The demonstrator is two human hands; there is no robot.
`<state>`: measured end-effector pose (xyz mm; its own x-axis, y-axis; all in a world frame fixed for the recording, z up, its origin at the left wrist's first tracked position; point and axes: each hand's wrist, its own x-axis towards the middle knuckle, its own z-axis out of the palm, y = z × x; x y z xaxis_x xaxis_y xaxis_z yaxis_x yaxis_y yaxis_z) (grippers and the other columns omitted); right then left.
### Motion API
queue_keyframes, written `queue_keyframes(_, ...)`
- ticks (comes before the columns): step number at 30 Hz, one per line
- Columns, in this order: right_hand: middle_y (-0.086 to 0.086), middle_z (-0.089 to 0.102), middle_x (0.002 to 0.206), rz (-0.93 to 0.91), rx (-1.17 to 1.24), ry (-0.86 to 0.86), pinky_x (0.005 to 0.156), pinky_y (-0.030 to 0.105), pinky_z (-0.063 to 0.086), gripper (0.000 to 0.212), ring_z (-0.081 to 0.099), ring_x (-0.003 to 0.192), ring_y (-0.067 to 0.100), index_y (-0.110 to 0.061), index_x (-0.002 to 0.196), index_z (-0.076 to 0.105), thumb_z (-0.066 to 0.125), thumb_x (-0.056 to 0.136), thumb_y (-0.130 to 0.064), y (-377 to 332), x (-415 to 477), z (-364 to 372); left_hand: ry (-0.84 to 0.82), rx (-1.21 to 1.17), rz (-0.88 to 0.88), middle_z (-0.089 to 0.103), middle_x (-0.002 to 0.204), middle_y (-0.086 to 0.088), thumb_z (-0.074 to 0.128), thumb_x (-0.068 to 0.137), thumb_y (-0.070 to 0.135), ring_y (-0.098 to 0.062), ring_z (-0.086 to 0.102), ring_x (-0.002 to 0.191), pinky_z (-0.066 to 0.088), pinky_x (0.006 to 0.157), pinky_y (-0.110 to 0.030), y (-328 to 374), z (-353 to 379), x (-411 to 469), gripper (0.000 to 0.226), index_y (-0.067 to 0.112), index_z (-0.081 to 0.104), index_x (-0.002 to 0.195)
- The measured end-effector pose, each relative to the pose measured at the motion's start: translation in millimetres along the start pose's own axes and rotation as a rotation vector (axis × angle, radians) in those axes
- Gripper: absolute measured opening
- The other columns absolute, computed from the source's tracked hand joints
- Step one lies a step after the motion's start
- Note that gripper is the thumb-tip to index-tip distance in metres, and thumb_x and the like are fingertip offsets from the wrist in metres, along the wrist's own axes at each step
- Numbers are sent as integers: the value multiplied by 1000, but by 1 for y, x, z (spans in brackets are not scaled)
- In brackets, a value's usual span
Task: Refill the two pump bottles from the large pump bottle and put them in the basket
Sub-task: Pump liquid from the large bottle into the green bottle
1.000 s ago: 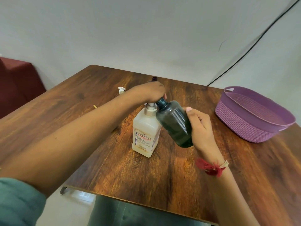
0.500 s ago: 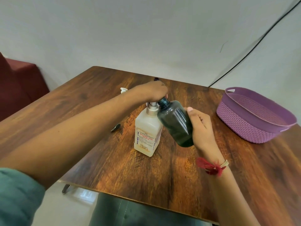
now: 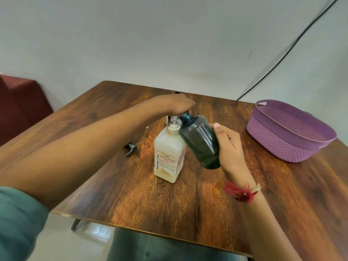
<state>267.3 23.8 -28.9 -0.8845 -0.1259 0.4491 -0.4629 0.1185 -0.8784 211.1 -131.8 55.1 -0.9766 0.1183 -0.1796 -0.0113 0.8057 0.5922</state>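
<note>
Nearest to us, our left forearm, with a teal sleeve (image 3: 17, 221) at the elbow, is reaching across the dark wood-grain tabletop (image 3: 150, 200), and our right wrist is wearing a red thread bracelet with a tassel (image 3: 242, 193).

Our right hand (image 3: 230, 147) is wrapping its fingers around the lower half of a small dark smoky-green plastic bottle (image 3: 199, 141) and holding it clear of the table. We are tilting this bottle to the left, so that its open threaded neck (image 3: 185, 116) is pointing up toward the pump of the large bottle. Its own pump is off.

Just to the left, touching or nearly touching the tilted bottle, the large cream-white rectangular pump bottle with a red and blue printed label (image 3: 168, 159) is standing upright near the middle of the table. Our left hand (image 3: 175, 104) is resting palm-down over its pump head, fingers curled over the top; the nozzle is hidden under the hand, so we cannot tell whether liquid is passing into the open neck.

To the left of the large bottle, a small dark pump head (image 3: 131, 148) is lying loose on the wood.

Farther off to the right, well apart from the bottles, the purple woven-pattern plastic basket with cut-out handles (image 3: 278, 146) is sitting on the table edge. Behind it, a thin black cable (image 3: 282, 55) is running diagonally up the pale wall, and a dark red upholstered seat (image 3: 20, 102) is showing at far left.
</note>
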Motion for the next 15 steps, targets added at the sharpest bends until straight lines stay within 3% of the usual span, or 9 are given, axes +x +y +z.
queue_keyframes(4,-12,60,59,-37,-16,-22,54,15,39,37,51,55,0,-24,83,68,36,99,-24,-2,5,-3,-13,58,26,53,103,-15,33,101,15,-22,48,87,41,67,-24,-4,1,1,27,-1,54,103)
queue_keyframes(7,-8,59,58,2,-10,-37,55,21,39,37,51,56,7,-21,81,69,36,96,-29,4,2,-3,-15,120,19,51,98,-12,34,98,13,-19,46,80,35,59,-22,-7,8,3,28,0,58,102)
queue_keyframes(11,-6,57,59,5,5,-17,54,22,38,36,50,55,8,-23,79,68,37,95,-30,2,2,-2,-18,74,11,53,81,-8,34,100,17,-14,46,64,38,54,-20,-5,4,3,28,10,52,81)
queue_keyframes(15,-8,59,60,-30,-30,-19,55,23,39,35,51,57,9,-26,81,68,37,98,-27,-3,8,-7,-13,57,17,51,91,-12,33,100,14,-11,41,64,36,56,-18,-4,2,5,26,1,56,101)
